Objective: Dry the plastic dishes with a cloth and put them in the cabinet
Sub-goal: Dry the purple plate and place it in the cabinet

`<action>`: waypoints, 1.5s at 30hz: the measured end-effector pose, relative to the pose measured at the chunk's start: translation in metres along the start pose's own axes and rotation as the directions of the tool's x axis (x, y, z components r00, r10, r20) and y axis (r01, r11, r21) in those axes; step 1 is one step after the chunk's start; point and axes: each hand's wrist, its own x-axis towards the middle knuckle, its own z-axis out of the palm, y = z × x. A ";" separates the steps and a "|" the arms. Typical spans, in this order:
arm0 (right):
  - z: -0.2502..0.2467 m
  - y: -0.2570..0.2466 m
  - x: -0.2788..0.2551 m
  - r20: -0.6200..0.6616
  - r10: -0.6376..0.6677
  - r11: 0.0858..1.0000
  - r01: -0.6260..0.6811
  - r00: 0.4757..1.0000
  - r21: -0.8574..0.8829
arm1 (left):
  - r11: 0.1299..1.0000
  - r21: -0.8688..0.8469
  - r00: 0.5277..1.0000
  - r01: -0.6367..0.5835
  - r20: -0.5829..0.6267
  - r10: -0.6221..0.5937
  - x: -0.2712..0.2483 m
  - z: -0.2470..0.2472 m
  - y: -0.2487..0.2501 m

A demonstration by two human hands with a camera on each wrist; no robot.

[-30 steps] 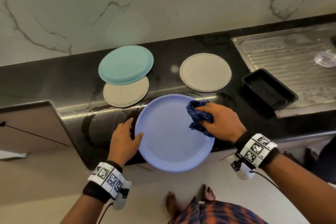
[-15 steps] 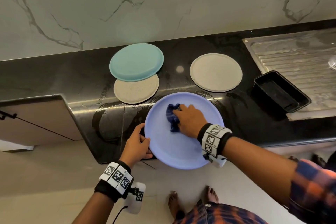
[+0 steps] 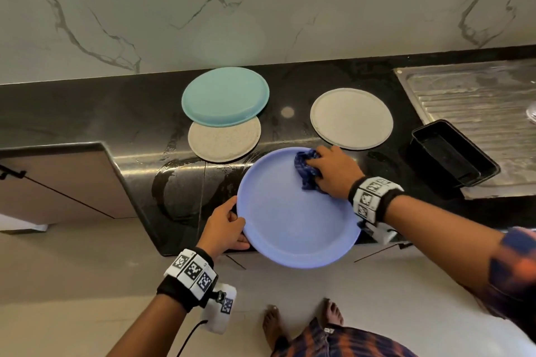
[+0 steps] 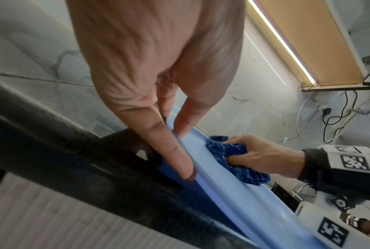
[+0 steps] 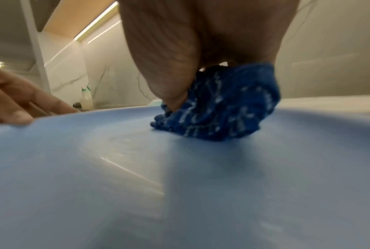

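A person stands at a black stone table, seen from above, drying a large lavender-blue plastic plate (image 3: 293, 214) that overhangs the table's near edge.

Progress, as a judgement: the job looks to be early. This plate is being wiped, and nothing here shows any dish put away. Three more plates wait on the table behind it: a teal plate (image 3: 225, 95) lying partly over a speckled beige plate (image 3: 223, 142), and a second beige plate (image 3: 351, 118) well apart to the right. Whether those are already dry cannot be told. A cabinet door (image 3: 58, 182) stands open at the left (its inside is hidden). A black rectangular tray (image 3: 452, 153) sits by the steel drainboard (image 3: 475, 101).

The left hand (image 3: 224, 224) pinches the plate's left rim, thumb on top and fingers curled beneath, steadying it. The right hand (image 3: 333, 172) has its grip closed round a bunched dark blue checked cloth (image 3: 307, 169), pressing it onto the plate's far right portion, close to the rim. So the plate lies between both hands: clamped at one edge, rubbed near the opposite one, with most of its face toward the person bare.
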 end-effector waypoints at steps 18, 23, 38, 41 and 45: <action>-0.012 -0.045 0.027 0.046 0.046 0.990 -0.039 0.998 -0.136 | 0.992 0.124 0.996 0.015 -0.094 -0.003 0.001 0.003 0.011; -0.012 -0.036 0.013 0.053 0.132 0.987 -0.127 0.990 -0.096 | 0.769 0.629 0.933 -0.110 -0.202 0.299 0.008 -0.004 0.015; -0.027 -0.056 0.024 0.089 0.143 0.985 -0.133 0.986 -0.114 | 0.223 0.921 0.943 -0.320 0.286 0.172 0.004 0.036 0.013; -0.020 -0.074 0.038 0.086 0.024 0.995 -0.016 0.996 -0.097 | 0.209 0.926 0.946 -0.315 0.289 0.148 0.007 0.040 0.018; -0.009 -0.097 0.051 0.079 -0.262 0.961 0.268 0.962 -0.074 | 0.183 0.939 0.956 -0.290 0.277 0.092 0.008 0.045 0.024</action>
